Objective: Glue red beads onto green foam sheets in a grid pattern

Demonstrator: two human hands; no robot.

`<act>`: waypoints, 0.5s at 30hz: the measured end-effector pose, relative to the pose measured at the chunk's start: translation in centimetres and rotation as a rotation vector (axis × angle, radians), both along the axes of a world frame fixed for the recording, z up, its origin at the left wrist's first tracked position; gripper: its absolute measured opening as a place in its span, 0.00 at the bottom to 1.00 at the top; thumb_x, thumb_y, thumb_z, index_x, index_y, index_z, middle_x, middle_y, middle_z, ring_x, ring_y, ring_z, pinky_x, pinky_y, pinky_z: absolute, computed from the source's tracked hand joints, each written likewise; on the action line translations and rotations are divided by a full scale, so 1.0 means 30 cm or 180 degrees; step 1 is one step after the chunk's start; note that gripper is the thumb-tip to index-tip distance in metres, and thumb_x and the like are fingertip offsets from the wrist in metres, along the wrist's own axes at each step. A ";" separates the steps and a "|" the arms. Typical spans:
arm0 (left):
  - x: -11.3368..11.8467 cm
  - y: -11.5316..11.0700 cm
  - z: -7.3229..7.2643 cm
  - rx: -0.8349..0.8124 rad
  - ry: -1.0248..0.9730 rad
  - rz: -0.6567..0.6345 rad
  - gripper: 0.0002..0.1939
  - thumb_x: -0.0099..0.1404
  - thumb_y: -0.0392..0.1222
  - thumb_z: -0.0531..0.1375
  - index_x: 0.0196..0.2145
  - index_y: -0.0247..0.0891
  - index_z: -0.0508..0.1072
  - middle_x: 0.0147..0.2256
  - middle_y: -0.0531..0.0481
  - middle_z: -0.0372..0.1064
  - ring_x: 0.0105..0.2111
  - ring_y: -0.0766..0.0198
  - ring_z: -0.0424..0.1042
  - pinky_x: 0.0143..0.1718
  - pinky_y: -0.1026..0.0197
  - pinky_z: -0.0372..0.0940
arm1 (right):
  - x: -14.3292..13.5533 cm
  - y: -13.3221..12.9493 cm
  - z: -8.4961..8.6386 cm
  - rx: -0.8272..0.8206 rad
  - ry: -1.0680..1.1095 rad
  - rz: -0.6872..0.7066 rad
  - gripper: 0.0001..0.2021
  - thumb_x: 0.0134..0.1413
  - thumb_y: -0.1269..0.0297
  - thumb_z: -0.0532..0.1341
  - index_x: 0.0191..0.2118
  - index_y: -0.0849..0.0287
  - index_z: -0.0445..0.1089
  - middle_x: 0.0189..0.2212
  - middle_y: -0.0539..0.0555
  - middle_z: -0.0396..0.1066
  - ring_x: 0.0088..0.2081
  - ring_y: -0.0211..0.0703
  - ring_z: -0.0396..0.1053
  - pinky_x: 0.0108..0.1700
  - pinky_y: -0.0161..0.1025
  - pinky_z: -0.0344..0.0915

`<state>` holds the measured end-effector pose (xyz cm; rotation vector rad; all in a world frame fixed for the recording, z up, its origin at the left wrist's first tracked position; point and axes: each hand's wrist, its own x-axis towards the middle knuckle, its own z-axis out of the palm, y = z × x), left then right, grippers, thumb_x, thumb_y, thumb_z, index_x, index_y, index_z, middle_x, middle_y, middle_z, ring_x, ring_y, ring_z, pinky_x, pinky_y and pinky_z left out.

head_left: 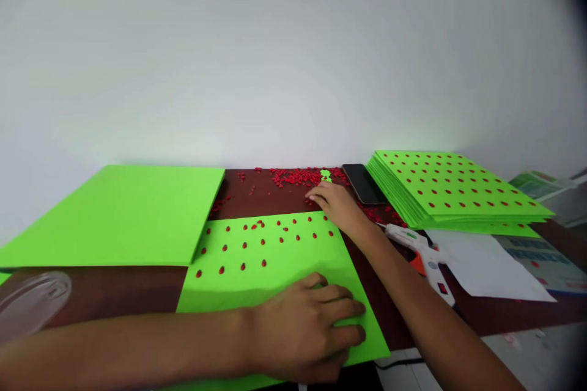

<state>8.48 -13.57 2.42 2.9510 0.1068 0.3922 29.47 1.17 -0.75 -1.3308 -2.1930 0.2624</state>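
Observation:
My left hand [316, 330] rests with fingers spread on a bright green sheet [284, 281]. Rows of small red pieces with dark ends, like ladybugs, such as one piece [243, 266], sit on the sheet's far half. A few pieces there lie between the rows. Beyond the sheet's far edge, my right hand [337, 201] reaches over the dark red-brown table. Its fingers are stretched out, slightly apart, close to a scattered heap of red pieces [296, 178]. Nothing shows between them. Small green clover-shaped cut-outs [325, 175] lie just beyond that hand.
Plain green sheets [119, 214] are stacked at left, beside a clear plastic lid [36, 299]. A phone [364, 184], a stack of dotted green sheets [458, 186], a white glue gun [428, 263] and white paper [495, 269] lie at right. A wall [275, 61] stands behind.

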 end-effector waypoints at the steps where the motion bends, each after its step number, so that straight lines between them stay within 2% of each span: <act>1: 0.000 0.000 -0.002 -0.0006 -0.0015 -0.0002 0.17 0.73 0.44 0.59 0.57 0.39 0.73 0.60 0.45 0.70 0.54 0.55 0.71 0.50 0.52 0.63 | 0.008 -0.001 0.000 0.0036 0.0005 -0.0018 0.10 0.69 0.70 0.61 0.43 0.56 0.82 0.42 0.57 0.79 0.43 0.47 0.75 0.50 0.43 0.68; 9: 0.004 0.004 -0.003 -0.0068 0.0045 -0.0012 0.16 0.74 0.44 0.57 0.56 0.39 0.73 0.60 0.45 0.70 0.54 0.55 0.71 0.52 0.53 0.62 | 0.006 0.007 -0.019 0.0135 0.0106 -0.0017 0.06 0.63 0.68 0.67 0.42 0.55 0.83 0.41 0.56 0.77 0.39 0.45 0.74 0.45 0.41 0.68; 15: 0.007 0.004 -0.005 -0.0123 0.0056 0.0006 0.16 0.74 0.44 0.58 0.56 0.39 0.73 0.60 0.46 0.70 0.55 0.55 0.70 0.52 0.52 0.63 | -0.020 0.003 -0.005 0.0126 -0.0087 -0.0047 0.04 0.60 0.71 0.65 0.35 0.57 0.78 0.35 0.53 0.73 0.33 0.40 0.70 0.39 0.37 0.64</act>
